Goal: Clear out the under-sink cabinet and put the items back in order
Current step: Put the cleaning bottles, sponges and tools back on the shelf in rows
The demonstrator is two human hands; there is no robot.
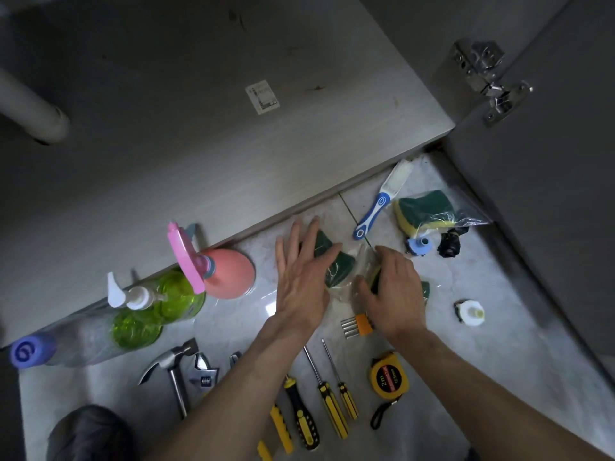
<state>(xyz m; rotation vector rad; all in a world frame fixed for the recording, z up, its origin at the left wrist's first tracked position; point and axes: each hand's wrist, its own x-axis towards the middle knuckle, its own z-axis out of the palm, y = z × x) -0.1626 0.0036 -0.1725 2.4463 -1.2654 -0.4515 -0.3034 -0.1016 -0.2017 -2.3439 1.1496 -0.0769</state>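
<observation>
Sorting the emptied cabinet's contents on the floor

Nearest, screwdrivers (327, 390) lie in a row (apparently grouped by kind). Beyond, the left hand (301, 277) lies spread flat on a clear bag of green sponges (327, 261), probably steadying it, while the right hand (392, 287) curls round 1 end. Farthest, the cabinet floor (199, 128) is bare.

Floor layout before cabinet (233, 134).
Bottles (173, 301) left along cabinet edge; hammer (173, 367), screwdrivers (329, 387), tape measure (389, 377) nearest; brush (376, 207), bagged sponges (422, 207) right by door (549, 194).
</observation>
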